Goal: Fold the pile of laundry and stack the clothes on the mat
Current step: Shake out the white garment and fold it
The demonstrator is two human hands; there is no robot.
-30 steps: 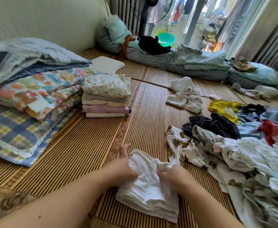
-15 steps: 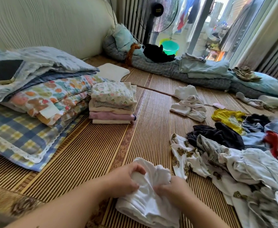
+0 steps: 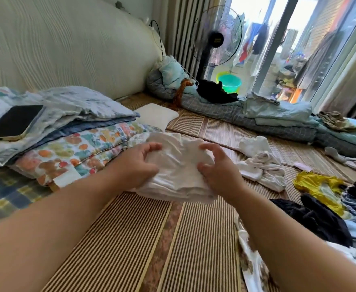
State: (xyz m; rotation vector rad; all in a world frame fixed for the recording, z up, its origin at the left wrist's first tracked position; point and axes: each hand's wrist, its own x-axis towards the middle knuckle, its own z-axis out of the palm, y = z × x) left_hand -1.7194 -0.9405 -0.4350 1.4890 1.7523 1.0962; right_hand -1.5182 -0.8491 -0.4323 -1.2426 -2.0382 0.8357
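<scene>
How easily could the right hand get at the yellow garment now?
Probably not right away: the right hand grips the folded white cloth together with the left hand. The yellow garment lies uncovered on the mat.

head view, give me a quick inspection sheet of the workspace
surface: striped woven mat, bare in the middle
job's things: folded white garment held up off the mat; unfolded laundry pile at right
clutter: phone on folded bedding; white socks
grippers: left hand and right hand grip the garment's two sides
cables: black cable along the wall
surroundings: standing fan, green basin, glass door
</scene>
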